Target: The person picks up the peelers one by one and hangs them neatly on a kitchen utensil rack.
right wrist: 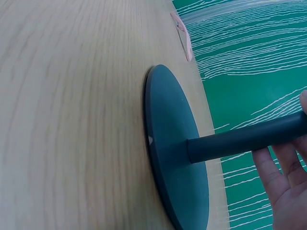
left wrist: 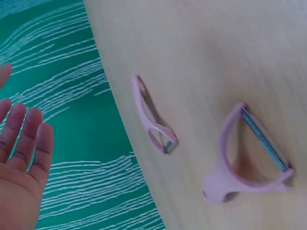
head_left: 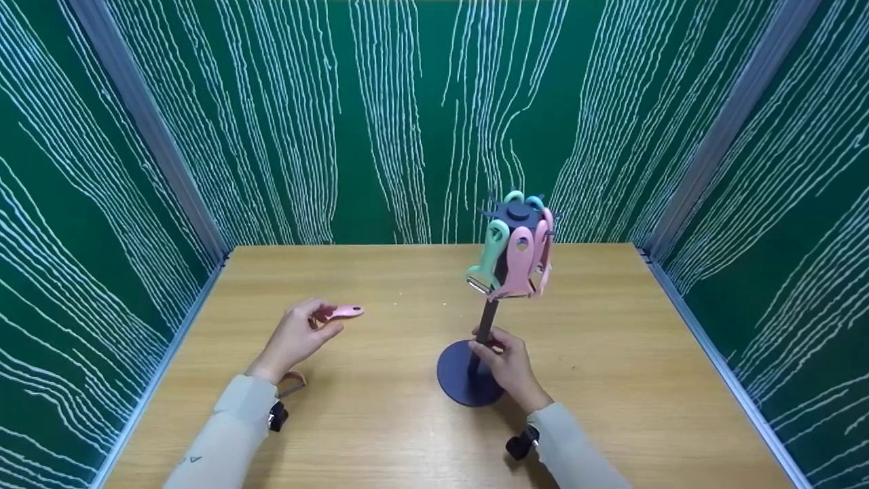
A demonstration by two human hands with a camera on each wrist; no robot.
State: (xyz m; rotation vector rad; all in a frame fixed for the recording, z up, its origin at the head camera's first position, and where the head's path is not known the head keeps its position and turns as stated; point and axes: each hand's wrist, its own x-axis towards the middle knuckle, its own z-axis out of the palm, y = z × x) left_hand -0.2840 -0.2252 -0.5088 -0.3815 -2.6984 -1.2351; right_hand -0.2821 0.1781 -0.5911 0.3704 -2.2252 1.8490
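Note:
My left hand (head_left: 295, 336) hovers at the left of the table, its fingers loosely bent beside a pink peeler (head_left: 347, 311). In the left wrist view, the fingers of that hand (left wrist: 21, 148) are apart from the pink peeler (left wrist: 144, 108) and hold nothing. A second pink peeler (left wrist: 223, 177) lies closer to the wrist. My right hand (head_left: 506, 360) grips the dark post (right wrist: 244, 138) of a round-based stand (head_left: 461, 377). From the stand's hooked top hang a green peeler (head_left: 490, 255), a pink peeler (head_left: 519, 261) and several others, partly hidden.
A wooden table (head_left: 380, 421) carries everything. Green walls with white wavy lines (head_left: 387, 122) rise at the back and both sides, with grey metal posts (head_left: 159, 129) at the corners. Small white specks (head_left: 445, 303) dot the table.

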